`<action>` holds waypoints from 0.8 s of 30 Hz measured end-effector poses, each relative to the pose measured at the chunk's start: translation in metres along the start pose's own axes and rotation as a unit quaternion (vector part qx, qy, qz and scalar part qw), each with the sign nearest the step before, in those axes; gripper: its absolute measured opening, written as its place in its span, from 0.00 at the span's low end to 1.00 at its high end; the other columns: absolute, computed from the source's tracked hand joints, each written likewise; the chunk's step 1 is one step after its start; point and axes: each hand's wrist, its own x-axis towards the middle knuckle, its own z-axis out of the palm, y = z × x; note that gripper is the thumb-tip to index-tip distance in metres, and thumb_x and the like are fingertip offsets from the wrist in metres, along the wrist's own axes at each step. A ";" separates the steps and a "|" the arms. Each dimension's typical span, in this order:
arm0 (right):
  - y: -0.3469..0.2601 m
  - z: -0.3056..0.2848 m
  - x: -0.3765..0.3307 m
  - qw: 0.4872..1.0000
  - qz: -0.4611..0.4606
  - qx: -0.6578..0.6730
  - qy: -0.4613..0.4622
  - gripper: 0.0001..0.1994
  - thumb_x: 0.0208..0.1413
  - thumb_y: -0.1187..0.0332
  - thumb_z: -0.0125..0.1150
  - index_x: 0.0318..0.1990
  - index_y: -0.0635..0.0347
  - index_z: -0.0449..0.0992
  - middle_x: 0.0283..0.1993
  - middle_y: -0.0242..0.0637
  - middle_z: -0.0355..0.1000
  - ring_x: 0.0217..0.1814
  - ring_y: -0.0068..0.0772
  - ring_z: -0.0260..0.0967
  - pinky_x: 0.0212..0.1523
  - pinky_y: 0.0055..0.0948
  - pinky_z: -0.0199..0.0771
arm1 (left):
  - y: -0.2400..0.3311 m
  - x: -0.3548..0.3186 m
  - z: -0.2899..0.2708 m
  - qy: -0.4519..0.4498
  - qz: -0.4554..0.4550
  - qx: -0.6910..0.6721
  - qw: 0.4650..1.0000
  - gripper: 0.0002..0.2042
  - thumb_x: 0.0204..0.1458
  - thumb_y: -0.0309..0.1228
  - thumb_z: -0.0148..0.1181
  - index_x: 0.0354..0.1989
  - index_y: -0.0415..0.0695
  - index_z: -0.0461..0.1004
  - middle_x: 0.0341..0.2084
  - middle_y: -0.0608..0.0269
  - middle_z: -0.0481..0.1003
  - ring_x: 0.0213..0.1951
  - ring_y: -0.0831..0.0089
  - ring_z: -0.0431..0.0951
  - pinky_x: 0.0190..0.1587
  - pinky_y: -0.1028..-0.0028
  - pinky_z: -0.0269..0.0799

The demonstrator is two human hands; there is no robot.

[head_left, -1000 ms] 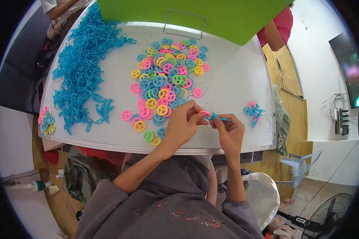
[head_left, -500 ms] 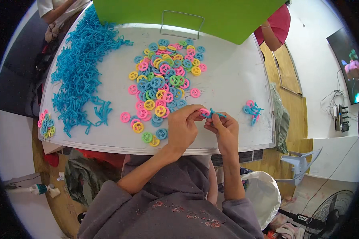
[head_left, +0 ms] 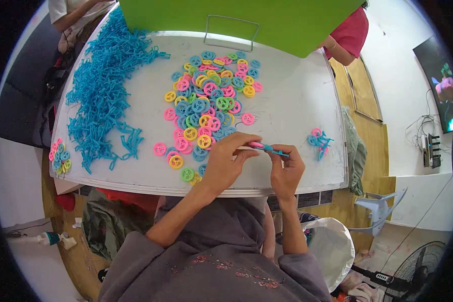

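Note:
Near the table's front edge my two hands meet over small plastic parts. My left hand [head_left: 225, 163] pinches a pink wheel [head_left: 255, 145], seen edge-on and partly covered by the fingers. In the fingertips of my right hand [head_left: 288, 168] is a blue plastic frame piece [head_left: 276, 150], which touches the pink wheel. Whether the two are joined I cannot tell. A pile of pink, blue, yellow and green wheels [head_left: 205, 119] spreads beyond my left hand. To the right lies a small cluster of blue pieces with wheels [head_left: 318, 142].
A large heap of blue frame pieces [head_left: 98, 90] covers the left of the white table [head_left: 287, 100]. A few wheels [head_left: 60, 157] lie at its left corner. A green panel [head_left: 216, 20] stands at the far side, with a person at either end. A white bag [head_left: 329, 246] hangs below right.
My left thumb has shifted lower and stands apart from the index finger's tip. The wheel and blue piece have turned flatter, in line with each other. My right hand has moved slightly right.

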 end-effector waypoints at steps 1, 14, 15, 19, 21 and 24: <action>0.000 -0.001 -0.001 1.000 0.000 0.000 0.000 0.04 0.55 0.81 0.58 0.37 0.68 0.73 0.36 0.36 0.74 0.38 0.23 0.72 0.41 0.19 0.72 | 0.004 -0.001 0.000 -0.001 -0.017 -0.026 1.000 0.10 0.50 0.12 0.53 0.39 0.36 0.75 0.34 0.57 0.73 0.37 0.70 0.79 0.41 0.74 0.79; -0.001 -0.007 -0.002 0.978 0.142 0.154 -0.021 0.15 0.63 0.71 0.53 0.56 0.65 0.67 0.41 0.33 0.72 0.38 0.18 0.68 0.39 0.19 0.70 | -0.011 -0.024 0.021 0.027 0.154 0.186 0.970 0.13 0.43 0.21 0.65 0.39 0.43 0.76 0.33 0.59 0.74 0.36 0.60 0.75 0.39 0.67 0.72; 0.000 -0.008 0.000 0.978 0.138 0.157 0.006 0.14 0.63 0.71 0.52 0.54 0.65 0.68 0.40 0.34 0.72 0.38 0.19 0.68 0.39 0.19 0.70 | -0.008 -0.022 0.019 0.024 0.155 0.184 0.970 0.13 0.43 0.21 0.65 0.39 0.43 0.76 0.33 0.59 0.74 0.36 0.60 0.75 0.39 0.67 0.72; 0.002 -0.012 0.006 0.970 0.105 0.209 0.065 0.09 0.64 0.71 0.51 0.46 0.67 0.71 0.36 0.35 0.73 0.35 0.19 0.68 0.38 0.19 0.69 | -0.009 0.027 0.006 0.033 0.160 0.358 0.919 0.12 0.43 0.26 0.63 0.39 0.43 0.75 0.37 0.56 0.71 0.43 0.57 0.69 0.46 0.62 0.66; 0.000 -0.015 0.006 0.974 0.108 0.195 0.041 0.08 0.63 0.71 0.51 0.45 0.66 0.71 0.35 0.35 0.72 0.33 0.19 0.67 0.36 0.19 0.67 | -0.021 0.056 0.003 0.042 0.163 0.423 0.890 0.11 0.43 0.26 0.63 0.37 0.43 0.75 0.36 0.56 0.70 0.42 0.56 0.68 0.45 0.62 0.66; 0.003 -0.021 0.008 0.979 0.107 0.173 0.003 0.07 0.63 0.72 0.52 0.44 0.66 0.71 0.33 0.34 0.71 0.30 0.18 0.65 0.32 0.18 0.65 | -0.032 0.074 0.005 -0.008 0.173 0.586 0.792 0.11 0.41 0.27 0.65 0.35 0.42 0.75 0.34 0.56 0.71 0.40 0.59 0.69 0.43 0.63 0.65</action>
